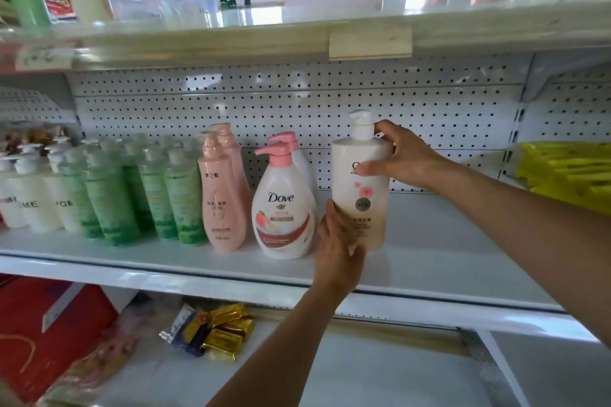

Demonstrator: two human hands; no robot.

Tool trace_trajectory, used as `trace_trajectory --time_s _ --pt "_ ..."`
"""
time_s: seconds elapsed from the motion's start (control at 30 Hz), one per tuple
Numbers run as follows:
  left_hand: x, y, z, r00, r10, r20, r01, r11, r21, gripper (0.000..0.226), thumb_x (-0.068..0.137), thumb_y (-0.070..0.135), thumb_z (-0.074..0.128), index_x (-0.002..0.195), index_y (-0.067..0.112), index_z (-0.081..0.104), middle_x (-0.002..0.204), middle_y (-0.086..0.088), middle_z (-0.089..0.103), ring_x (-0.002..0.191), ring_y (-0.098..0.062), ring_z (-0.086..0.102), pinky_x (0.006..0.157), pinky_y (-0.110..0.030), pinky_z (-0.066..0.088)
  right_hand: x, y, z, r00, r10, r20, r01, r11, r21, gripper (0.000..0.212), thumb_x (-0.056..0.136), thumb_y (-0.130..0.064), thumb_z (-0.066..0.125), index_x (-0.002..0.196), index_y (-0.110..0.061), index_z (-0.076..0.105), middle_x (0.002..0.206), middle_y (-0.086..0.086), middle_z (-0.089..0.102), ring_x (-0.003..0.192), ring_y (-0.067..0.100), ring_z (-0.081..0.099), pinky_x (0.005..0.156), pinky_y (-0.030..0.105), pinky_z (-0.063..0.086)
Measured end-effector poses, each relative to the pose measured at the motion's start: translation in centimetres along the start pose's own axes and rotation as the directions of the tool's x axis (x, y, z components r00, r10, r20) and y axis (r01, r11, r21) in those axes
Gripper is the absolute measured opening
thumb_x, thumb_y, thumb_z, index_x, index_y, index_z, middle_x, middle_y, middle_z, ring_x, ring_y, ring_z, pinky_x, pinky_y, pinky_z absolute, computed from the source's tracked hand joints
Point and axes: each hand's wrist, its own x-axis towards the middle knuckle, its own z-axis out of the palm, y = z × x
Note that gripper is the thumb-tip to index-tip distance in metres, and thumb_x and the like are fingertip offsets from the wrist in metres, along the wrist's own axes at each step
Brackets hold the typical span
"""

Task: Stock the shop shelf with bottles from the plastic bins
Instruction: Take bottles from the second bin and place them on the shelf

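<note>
Cream pump bottle (pixel 360 182), shading to pale tan at its base, with a white pump, pink flower motif and grey round badge. Dove bottle (pixel 284 218): white body, pink pump, dark red swirl and peach print. Salmon-pink bottles (pixel 222 195) alongside. Green-and-white gradient bottles (pixel 158 195). White bottles (pixel 29 205) with dark lettering. White shelf (pixel 446 241); white pegboard (pixel 297 109) dotted with dark holes. Yellow packs (pixel 568 172). Gold-foil packets (pixel 224 330) below.
</note>
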Motion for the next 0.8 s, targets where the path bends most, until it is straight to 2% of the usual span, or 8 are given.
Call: trace_trajectory --time_s 0.1,0.2,0.3,0.4,0.47,0.53,0.63,0.8 --pt "1.2 0.0 0.0 0.997 -0.032 0.074 0.032 0.999 0.004 0.092 0.084 0.013 0.063 0.151 0.015 0.001 0.152 -0.011 0.023 0.14 -0.026 0.027 0.114 -0.041 0.032 1.3 0.3 0.5 1.0 0.01 -0.005 -0.01 1.0 -0.017 0.063 0.072 -0.029 0.083 0.123 -0.022 0.048 0.113 0.0 0.058 0.099 0.02 0.06 0.074 0.033 0.052" --pt "2.7 -0.1 0.3 0.988 -0.084 0.13 0.082 0.996 0.016 0.102 0.086 0.016 0.064 0.152 0.013 -0.014 0.158 -0.012 0.007 0.146 -0.026 0.012 0.119 -0.041 0.02 2.6 0.7 0.9 1.0 0.011 -0.005 -0.012 0.999 -0.053 0.061 0.076 -0.025 0.081 0.125 -0.016 0.046 0.117 0.002 0.054 0.099 0.021 0.056 0.062 0.026 0.041" --pt "3.8 -0.4 0.8 0.985 -0.113 0.134 0.112 0.994 0.015 0.108 0.086 0.021 0.065 0.149 0.017 -0.023 0.16 -0.007 -0.003 0.148 -0.023 0.005 0.12 -0.041 0.018 3.9 1.3 1.3 1.0 0.018 -0.011 -0.018 0.998 -0.067 0.06 0.076 -0.026 0.081 0.123 -0.015 0.045 0.121 0.006 0.053 0.104 0.024 0.055 0.072 0.029 0.041" --pt "4.7 -0.6 1.1 0.982 -0.159 0.103 0.16 0.987 -0.002 0.116 0.082 0.027 0.069 0.147 0.027 -0.027 0.159 -0.002 -0.004 0.146 -0.025 0.013 0.113 -0.045 0.033 5.0 1.8 1.7 0.999 0.035 -0.014 -0.036 0.995 -0.098 0.06 0.076 -0.028 0.08 0.122 -0.016 0.044 0.124 0.009 0.049 0.106 0.025 0.053 0.077 0.03 0.04" --pt "4.9 -0.8 1.4 0.981 -0.179 0.072 0.18 0.983 -0.02 0.121 0.074 0.033 0.072 0.147 0.033 -0.025 0.158 -0.001 0.0 0.145 -0.026 0.018 0.11 -0.046 0.037 5.3 1.9 1.8 0.999 0.04 -0.012 -0.041 0.99 -0.132 0.062 0.077 -0.029 0.079 0.126 -0.016 0.042 0.123 0.01 0.047 0.107 0.025 0.051 0.08 0.03 0.039" --pt "4.8 -1.0 1.4 0.979 -0.182 0.087 0.186 0.982 -0.042 0.12 0.073 0.034 0.073 0.15 0.033 -0.019 0.159 0.001 0.0 0.146 -0.025 0.016 0.114 -0.045 0.032 5.5 2.0 1.8 0.999 0.043 -0.005 -0.043 0.988 -0.146 0.063 0.077 -0.03 0.079 0.126 -0.017 0.041 0.123 0.01 0.047 0.109 0.026 0.051 0.082 0.032 0.041" --pt "4.8 -1.4 1.3 0.972 -0.188 0.144 0.196 0.979 -0.047 0.108 0.083 0.025 0.072 0.153 0.024 -0.011 0.161 0.0 -0.005 0.149 -0.02 0.007 0.12 -0.038 0.019 5.4 2.0 1.7 0.998 0.057 0.004 -0.056 0.987 -0.149 0.061 0.077 -0.031 0.079 0.123 -0.019 0.04 0.122 0.009 0.047 0.108 0.026 0.052 0.084 0.034 0.044" --pt "4.6 -0.8 1.0 0.967 -0.211 0.145 0.217 0.976 -0.021 0.109 0.083 0.022 0.073 0.153 0.022 -0.011 0.161 -0.003 -0.004 0.148 -0.023 0.009 0.119 -0.04 0.019 4.4 1.1 2.2 0.995 0.098 -0.009 -0.098 0.983 -0.157 0.065 0.083 -0.029 0.074 0.134 -0.018 0.035 0.124 0.009 0.039 0.104 0.023 0.048 0.082 0.03 0.039"
